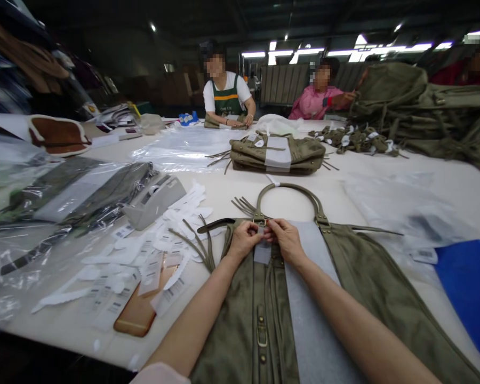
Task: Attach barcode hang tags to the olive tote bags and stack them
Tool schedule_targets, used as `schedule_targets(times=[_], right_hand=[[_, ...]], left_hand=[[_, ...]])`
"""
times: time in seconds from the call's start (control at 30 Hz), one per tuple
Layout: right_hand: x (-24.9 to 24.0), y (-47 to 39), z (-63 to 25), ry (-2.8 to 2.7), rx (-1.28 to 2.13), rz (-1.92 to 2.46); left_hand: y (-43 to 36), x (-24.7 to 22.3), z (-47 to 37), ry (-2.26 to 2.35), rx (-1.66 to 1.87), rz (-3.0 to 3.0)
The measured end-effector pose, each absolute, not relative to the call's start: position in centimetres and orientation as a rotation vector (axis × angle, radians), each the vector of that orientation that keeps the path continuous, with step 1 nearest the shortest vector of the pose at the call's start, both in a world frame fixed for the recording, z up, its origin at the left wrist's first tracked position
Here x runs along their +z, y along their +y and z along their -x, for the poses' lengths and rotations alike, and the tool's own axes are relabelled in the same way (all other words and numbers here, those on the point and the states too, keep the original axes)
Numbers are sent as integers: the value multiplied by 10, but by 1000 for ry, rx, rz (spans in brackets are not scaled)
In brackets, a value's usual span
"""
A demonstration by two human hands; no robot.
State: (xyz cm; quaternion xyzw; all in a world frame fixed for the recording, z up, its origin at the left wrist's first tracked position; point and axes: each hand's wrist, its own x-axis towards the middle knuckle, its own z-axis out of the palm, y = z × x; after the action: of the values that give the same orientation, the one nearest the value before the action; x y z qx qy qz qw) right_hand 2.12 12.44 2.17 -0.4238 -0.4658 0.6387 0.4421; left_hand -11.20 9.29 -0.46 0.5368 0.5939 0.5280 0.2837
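Pinching a small translucent plastic tag (pixel 262 253) in left hand (pixel 242 240), with right hand (pixel 285 240) nearly closed alongside, on what, cannot tell, over an olive-green fabric bag (pixel 280 320) on the white table (pixel 340 205). Seemingly positioning, calling for steadiness.

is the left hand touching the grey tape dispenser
Apart. The head view shows the left hand at the olive bag, with the grey tape dispenser off to its left and white tabletop visible between them.

Bag (pixel 245 314) — plain olive green
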Motion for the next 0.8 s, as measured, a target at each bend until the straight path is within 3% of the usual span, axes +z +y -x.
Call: schedule_targets(times=[0.27,0.8], right_hand=[[27,127,-24,-1085,1657,1091],[18,128,-19,-1285,1581,1066]], left_hand=[[89,3,109,1388,1543,-1114],[87,0,108,1439,1330,-1291]])
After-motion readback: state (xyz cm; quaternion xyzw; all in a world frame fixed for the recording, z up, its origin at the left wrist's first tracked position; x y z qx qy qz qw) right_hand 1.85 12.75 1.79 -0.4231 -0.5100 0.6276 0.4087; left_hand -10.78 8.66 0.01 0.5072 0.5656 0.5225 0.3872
